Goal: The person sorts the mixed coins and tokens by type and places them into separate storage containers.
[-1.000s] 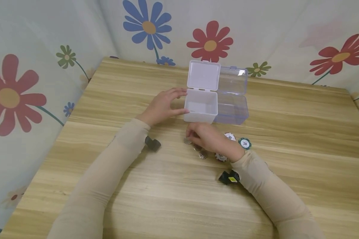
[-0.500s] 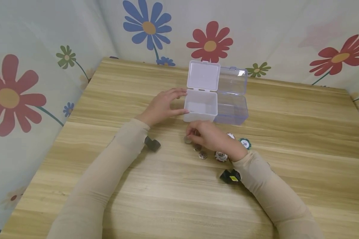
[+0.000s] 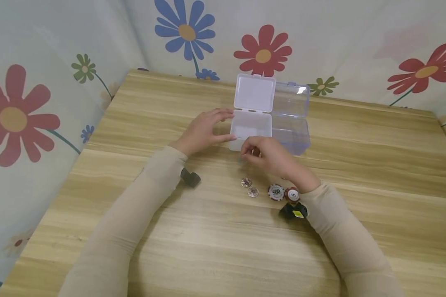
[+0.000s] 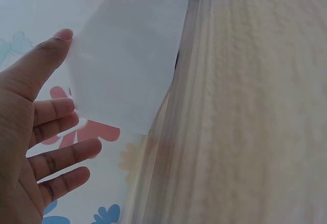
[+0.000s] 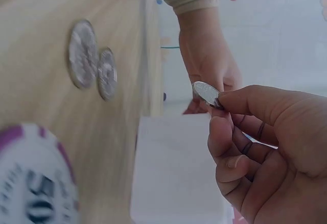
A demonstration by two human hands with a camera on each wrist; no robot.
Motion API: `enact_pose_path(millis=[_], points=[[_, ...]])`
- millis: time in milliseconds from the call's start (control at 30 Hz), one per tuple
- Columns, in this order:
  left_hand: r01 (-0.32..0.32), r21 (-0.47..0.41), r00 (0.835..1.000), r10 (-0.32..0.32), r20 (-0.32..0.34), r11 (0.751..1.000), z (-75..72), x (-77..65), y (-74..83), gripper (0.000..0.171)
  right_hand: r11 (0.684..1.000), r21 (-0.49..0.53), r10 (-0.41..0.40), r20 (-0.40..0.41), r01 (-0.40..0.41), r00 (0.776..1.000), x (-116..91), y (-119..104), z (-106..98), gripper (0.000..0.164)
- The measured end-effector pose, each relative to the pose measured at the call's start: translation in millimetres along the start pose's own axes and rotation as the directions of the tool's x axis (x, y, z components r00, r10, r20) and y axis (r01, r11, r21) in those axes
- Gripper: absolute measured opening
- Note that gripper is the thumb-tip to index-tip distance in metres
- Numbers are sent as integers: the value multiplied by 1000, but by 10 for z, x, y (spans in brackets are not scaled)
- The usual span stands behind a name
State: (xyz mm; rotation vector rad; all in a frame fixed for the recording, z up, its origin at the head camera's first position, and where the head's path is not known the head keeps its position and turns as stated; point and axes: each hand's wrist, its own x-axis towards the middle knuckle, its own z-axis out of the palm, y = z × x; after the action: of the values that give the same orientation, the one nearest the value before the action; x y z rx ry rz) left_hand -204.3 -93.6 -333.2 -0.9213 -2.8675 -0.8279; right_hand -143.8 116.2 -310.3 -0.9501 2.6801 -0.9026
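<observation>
Between thumb and fingers, my right hand (image 3: pixel 270 156) pinches a silver coin (image 5: pixel 205 92), raised off the table just before the front wall of a white plastic box (image 3: pixel 238 144). The box stands with its lid (image 3: pixel 254 93) flipped back. My left hand (image 3: pixel 203 130) rests its extended thumb and fingertips against the box's left side; in the left wrist view its other fingers hang loosely. Two more coins (image 3: pixel 246 182) lie on the table below the right hand. Beside them are a 500 poker chip (image 3: pixel 276 192) and a red-edged chip (image 3: pixel 292 194).
A clear bluish box (image 3: pixel 293 138) stands against the white box's right side, its lid (image 3: pixel 290 101) also tipped back. The right forearm (image 3: pixel 342 231) passes over the area behind the chips. A flowered curtain (image 3: pixel 342 37) borders the wooden table (image 3: pixel 223 247) at the back and left.
My right hand has picked the coin up from the table and moved it up and right to the white box's front. The left hand stays at the box's side.
</observation>
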Motion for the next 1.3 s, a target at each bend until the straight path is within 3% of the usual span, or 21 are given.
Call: enact_pose_path(millis=[267,767,1000,1300], points=[[-39,-9,999,39,-28,999,17,19,-30,64,1000,-16,17,6,-17,1000,57,-4,-153,6],[-4,-5,1000,4,11,1000,2,17,-14,65,997,14,79,-2,-79,997,221,30,-330,10],[1,-3,1000,-1,16,1000,10,16,-21,66,993,30,118,-54,-116,992,314,60,-347,9],[-10,-13,1000,10,-1,1000,14,2,-32,65,980,-65,185,-55,-189,981,429,126,-316,9]])
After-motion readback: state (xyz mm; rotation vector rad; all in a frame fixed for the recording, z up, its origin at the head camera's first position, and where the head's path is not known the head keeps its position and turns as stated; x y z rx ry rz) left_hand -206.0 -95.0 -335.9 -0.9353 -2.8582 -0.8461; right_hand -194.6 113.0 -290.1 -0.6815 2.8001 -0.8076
